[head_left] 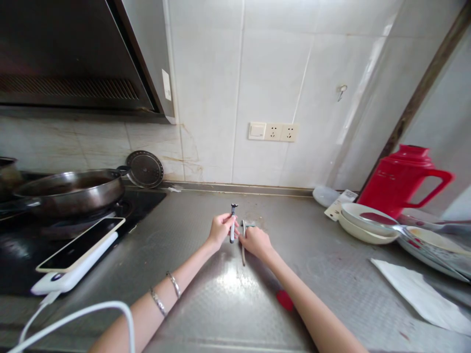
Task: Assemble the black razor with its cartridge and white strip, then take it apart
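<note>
Upright in my left hand [221, 229] is a slim razor [232, 229] with a pale grey handle and a dark head at its top, pinched between thumb and fingers. Just to the right, my right hand [256, 241] is low at the counter, its fingers closed at a thin beige stick-like handle [243, 256]. A small pale, greenish crosspiece [248, 223] shows beyond the knuckles; I cannot tell whether it joins the stick. My hands are close together. A red object [284, 300] lies partly hidden beside my right forearm.
On the left, a steel pan [69, 196] sits on the black stove, with a phone [83, 245] on a white power bank [75, 267] and its cable nearer me. At right stand a red thermos [395, 181], stacked bowls [368, 233] and a white paper sheet [419, 291].
</note>
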Available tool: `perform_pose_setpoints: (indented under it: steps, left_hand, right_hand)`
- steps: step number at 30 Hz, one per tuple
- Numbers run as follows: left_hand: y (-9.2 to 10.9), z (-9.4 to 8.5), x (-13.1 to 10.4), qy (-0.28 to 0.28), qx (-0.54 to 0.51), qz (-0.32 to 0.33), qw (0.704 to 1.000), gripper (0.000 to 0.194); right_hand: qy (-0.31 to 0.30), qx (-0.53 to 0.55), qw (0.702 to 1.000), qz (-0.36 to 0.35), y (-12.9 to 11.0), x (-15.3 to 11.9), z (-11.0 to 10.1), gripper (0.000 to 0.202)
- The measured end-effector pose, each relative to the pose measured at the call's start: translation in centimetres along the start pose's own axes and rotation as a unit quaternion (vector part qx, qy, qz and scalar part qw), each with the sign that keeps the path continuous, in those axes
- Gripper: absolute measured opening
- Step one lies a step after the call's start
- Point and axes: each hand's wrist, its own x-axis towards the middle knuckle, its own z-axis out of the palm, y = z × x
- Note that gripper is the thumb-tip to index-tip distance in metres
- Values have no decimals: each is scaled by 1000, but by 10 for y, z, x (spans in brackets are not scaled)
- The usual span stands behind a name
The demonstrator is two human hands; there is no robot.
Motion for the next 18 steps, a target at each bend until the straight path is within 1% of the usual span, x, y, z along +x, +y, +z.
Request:
perform_pose_setpoints:
  steps: [3,5,7,9,11,14,16,18]
  left_hand:
    - [-2,-1,1,-2,0,-3,1000,25]
    - [-3,-1,2,-2,0,-5,1000,26]
    - [-4,-2,2,-1,2,-6,1000,27]
    - [-5,-2,3,1,4,-7,1000,27]
    - [-6,-2,4,3,5,-8,1000,27]
    - [-7,-2,4,6,7,-5,1000,27]
    - [-8,-3,5,6,8,-2,1000,27]
    - [-9,-3,6,8,7,1,1000,28]
  right_hand:
    - [16,-9,1000,-3,3,1,-6,43]
    - [32,-12,999,-1,10,4,-15,45]
    - [54,-6,999,4,23,10,-29,46]
    - [74,6,997,1,37,18,-42,42]
    - [77,18,997,-27,51,27,-51,34]
    - [38,29,995,-92,61,41,-50,23]
    - [14,33,991,-126,62,48,-43,21]
    - [14,34,989,-144,62,50,-33,24]
